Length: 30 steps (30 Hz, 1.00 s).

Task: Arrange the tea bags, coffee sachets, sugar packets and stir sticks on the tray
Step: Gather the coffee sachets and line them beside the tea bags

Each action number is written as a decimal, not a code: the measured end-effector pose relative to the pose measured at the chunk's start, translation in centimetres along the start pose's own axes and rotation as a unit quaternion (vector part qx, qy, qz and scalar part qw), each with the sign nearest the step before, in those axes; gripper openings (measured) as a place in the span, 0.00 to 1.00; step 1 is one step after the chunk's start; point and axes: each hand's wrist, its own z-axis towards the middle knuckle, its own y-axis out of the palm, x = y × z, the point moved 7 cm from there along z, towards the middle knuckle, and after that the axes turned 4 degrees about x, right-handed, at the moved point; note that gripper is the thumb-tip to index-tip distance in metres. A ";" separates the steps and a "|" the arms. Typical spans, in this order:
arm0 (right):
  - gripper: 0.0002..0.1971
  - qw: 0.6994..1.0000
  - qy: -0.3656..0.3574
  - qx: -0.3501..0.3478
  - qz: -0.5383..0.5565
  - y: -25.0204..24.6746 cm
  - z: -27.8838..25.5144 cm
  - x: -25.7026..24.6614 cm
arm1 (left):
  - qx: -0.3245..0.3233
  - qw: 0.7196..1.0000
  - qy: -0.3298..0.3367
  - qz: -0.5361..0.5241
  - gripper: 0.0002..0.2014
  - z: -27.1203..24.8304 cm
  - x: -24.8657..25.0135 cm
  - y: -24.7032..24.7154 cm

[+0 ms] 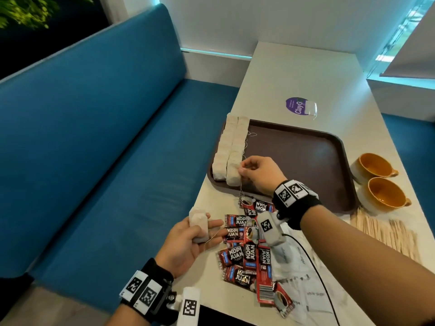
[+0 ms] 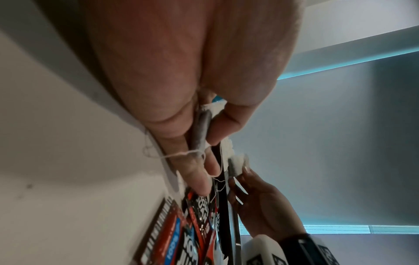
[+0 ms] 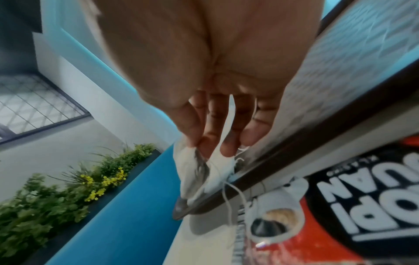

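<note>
A brown tray [image 1: 306, 151] lies on the white table, with two rows of tea bags [image 1: 231, 142] along its left edge. My right hand [image 1: 257, 171] pinches the nearest tea bag [image 1: 233, 172] of the right row at the tray's front left corner; in the right wrist view its fingertips [image 3: 226, 147] hold that tea bag [image 3: 195, 172] at the tray rim. My left hand [image 1: 188, 238], palm up over the table's left edge, holds another tea bag [image 1: 200, 225] under the thumb; the left wrist view shows this tea bag [image 2: 201, 132] with its string. Red-and-black coffee sachets [image 1: 247, 250] lie scattered in front of the tray.
Two orange cups [image 1: 376, 182] stand right of the tray, with wooden stir sticks [image 1: 386, 231] spread in front of them. White sugar packets [image 1: 299, 274] lie under my right forearm. A purple sticker and a small clear stand [image 1: 301, 107] sit behind the tray. A blue bench [image 1: 106, 137] runs along the left.
</note>
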 end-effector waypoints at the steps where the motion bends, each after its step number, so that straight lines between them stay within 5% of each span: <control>1: 0.04 1.000 0.003 -0.018 -0.024 0.5 0.4 0.2 | -0.004 1.000 -0.003 -0.003 0.21 0.0 0.0 0.0; 8: 0.09 0.998 -0.004 0.030 -0.063 0.3 1.1 0.5 | -0.017 1.000 -0.010 -0.006 0.18 0.1 -0.2 0.0; 11: 0.07 0.996 -0.038 -0.023 -0.082 1.0 0.3 -0.5 | -0.040 0.999 -0.014 -0.025 0.18 0.0 0.1 0.3; 14: 0.05 0.987 -0.045 -0.074 -0.135 2.1 -0.2 -0.7 | -0.061 0.997 -0.017 -0.052 0.23 -0.2 0.3 0.3; 18: 0.07 0.987 -0.027 -0.050 -0.151 2.4 0.7 -0.1 | -0.066 0.995 -0.011 -0.070 0.31 -0.2 0.3 0.1; 30: 0.05 0.997 -0.038 -0.041 -0.044 1.3 -2.0 -1.7 | -0.035 0.999 0.017 -0.033 0.19 0.6 -0.6 -0.6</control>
